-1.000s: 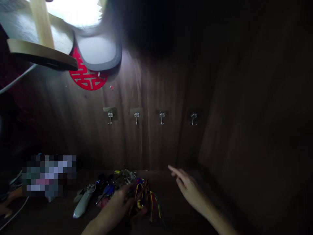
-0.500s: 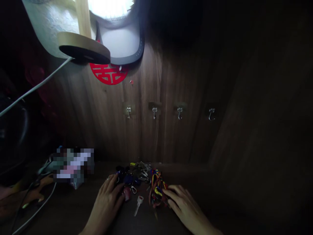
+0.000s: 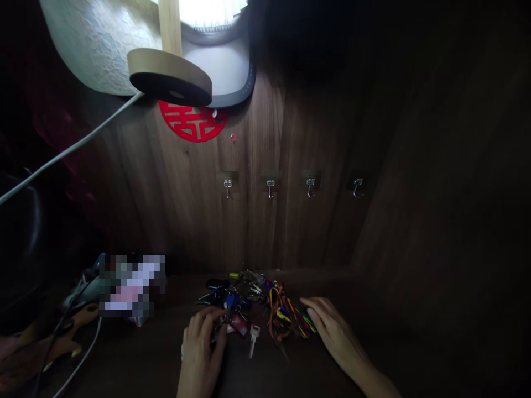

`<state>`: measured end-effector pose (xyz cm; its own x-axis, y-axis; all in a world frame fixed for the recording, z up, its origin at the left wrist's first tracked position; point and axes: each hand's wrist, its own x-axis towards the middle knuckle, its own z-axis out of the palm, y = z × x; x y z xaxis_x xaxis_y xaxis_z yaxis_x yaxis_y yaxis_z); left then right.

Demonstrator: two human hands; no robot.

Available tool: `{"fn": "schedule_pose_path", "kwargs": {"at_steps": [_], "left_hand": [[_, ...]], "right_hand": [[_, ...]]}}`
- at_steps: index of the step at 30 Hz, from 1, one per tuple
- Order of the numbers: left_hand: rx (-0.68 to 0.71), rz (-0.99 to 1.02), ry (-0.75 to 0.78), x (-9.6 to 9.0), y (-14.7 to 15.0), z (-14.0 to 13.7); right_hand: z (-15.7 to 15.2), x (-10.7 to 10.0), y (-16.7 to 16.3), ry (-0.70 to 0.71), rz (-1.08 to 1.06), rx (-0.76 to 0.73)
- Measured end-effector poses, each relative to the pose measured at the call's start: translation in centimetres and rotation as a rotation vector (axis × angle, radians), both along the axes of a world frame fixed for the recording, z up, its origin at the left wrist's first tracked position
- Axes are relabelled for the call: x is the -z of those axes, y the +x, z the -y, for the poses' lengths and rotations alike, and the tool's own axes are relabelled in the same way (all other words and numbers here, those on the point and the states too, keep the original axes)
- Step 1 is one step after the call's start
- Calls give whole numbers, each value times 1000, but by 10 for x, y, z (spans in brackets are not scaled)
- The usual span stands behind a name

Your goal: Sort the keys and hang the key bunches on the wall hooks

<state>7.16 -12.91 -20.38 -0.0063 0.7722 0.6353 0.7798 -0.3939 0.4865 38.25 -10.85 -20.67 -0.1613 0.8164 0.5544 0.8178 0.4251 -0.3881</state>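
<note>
My left hand (image 3: 201,342) is curled low at the left of a pile of keys (image 3: 251,284). Its thumb and fingertips close around something small and dark, too dim to name. Beside them lie a dark red fob (image 3: 239,324) and a blue key fob (image 3: 233,299). A single silver key (image 3: 254,340) rests flat in front of the pile. On the right, my right hand (image 3: 332,326) has its fingers closed at the end of a bundle of multicoloured cords (image 3: 284,312), whose strands reach to the fingers. What its fingertips grip is partly hidden.
Several metal hooks (image 3: 270,187) line the wooden back panel (image 3: 199,221). A lamp (image 3: 170,74) with a white cable (image 3: 74,146) hangs above, before a light cap (image 3: 224,66) and a red paper cutout (image 3: 194,124). Blurred items (image 3: 135,287) and a brown wooden piece (image 3: 53,342) lie left.
My right hand has moved right, and the coloured cords now spread toward it. My left hand's fingers have curled in near the red fob. The camera view has shifted slightly.
</note>
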Motion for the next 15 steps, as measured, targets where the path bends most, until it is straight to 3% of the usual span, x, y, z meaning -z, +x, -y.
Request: {"fn": "schedule_pose_path", "kwargs": {"at_steps": [4,8,11,15], "left_hand": [[138,197,-123,0,1,3],[318,200,-236,3,7,10],[382,163,-283,5,9,11],[411,168,-348,-7,8,9]], "right_hand": [[2,1,-4,70,56,40],[6,6,-6,93,166,58],[10,8,-9,15,182,4],[19,-6,-29,-203,-69,-48]]}}
